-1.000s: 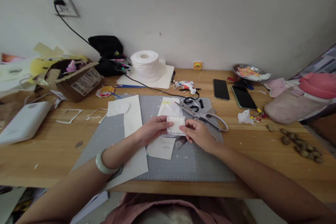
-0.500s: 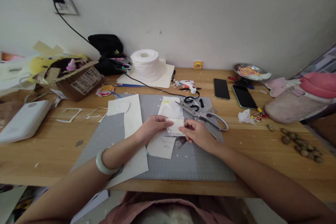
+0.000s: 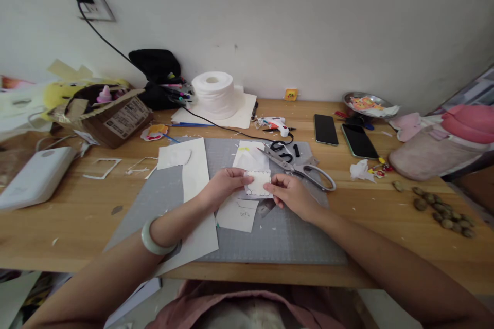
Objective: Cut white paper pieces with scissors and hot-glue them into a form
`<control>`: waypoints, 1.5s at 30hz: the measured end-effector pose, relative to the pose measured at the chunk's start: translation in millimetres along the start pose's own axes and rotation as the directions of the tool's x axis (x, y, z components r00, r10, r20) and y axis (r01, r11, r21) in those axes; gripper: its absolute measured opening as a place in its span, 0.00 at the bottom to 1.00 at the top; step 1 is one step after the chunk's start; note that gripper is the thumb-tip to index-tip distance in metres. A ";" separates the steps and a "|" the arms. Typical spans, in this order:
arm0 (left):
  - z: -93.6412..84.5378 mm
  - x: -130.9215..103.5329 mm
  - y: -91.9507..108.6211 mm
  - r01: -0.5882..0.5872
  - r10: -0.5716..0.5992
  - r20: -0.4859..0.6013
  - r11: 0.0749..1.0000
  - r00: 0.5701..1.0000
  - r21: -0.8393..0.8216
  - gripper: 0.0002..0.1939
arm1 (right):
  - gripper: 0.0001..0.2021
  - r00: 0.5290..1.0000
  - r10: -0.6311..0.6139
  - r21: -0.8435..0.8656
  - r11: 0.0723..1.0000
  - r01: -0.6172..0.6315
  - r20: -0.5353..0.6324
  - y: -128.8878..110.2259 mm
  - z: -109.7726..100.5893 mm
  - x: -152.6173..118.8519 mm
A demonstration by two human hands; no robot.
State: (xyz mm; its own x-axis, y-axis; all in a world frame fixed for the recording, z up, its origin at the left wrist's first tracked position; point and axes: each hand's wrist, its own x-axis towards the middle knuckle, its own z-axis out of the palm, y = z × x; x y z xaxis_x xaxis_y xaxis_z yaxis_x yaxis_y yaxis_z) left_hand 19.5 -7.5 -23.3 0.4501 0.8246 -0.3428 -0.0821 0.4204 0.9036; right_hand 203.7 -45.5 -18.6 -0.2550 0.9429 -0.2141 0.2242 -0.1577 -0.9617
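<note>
Wooden table (image 3: 370,200) under gray mat (image 3: 301,244), two phones (image 3: 325,129), cardboard box (image 3: 116,122) and, perhaps, nuts (image 3: 446,224)

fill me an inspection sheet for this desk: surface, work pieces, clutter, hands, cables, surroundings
Surface: wooden table bearing a grey cutting mat with small scraps on it
Work pieces: small white piece with dark marks along its edges, held over the mat; scissors lying just beyond the right hand
Clutter: paper roll, cardboard box, two phones, white glue gun
Hands: left hand pinches the piece's left side, right hand its right side
Cables: black cord runs from the wall outlet down behind the black pouch
Surroundings: pale wall behind; other people, nothing seen
</note>
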 end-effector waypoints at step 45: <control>-0.9 1.3 0.1 -0.054 0.054 -0.018 0.998 0.998 0.024 0.11 | 0.15 0.998 0.062 0.232 0.971 -0.061 0.004 3.3 -5.3 4.6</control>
State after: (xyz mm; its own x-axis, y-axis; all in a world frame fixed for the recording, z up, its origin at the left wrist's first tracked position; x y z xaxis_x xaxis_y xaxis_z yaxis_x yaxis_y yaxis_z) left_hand 19.3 -6.1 -23.9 0.4288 0.8528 -0.2981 -0.0849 0.3666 0.9265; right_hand 208.3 -40.2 -21.9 -0.2447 0.9300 -0.2742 0.0152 -0.2791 -0.9601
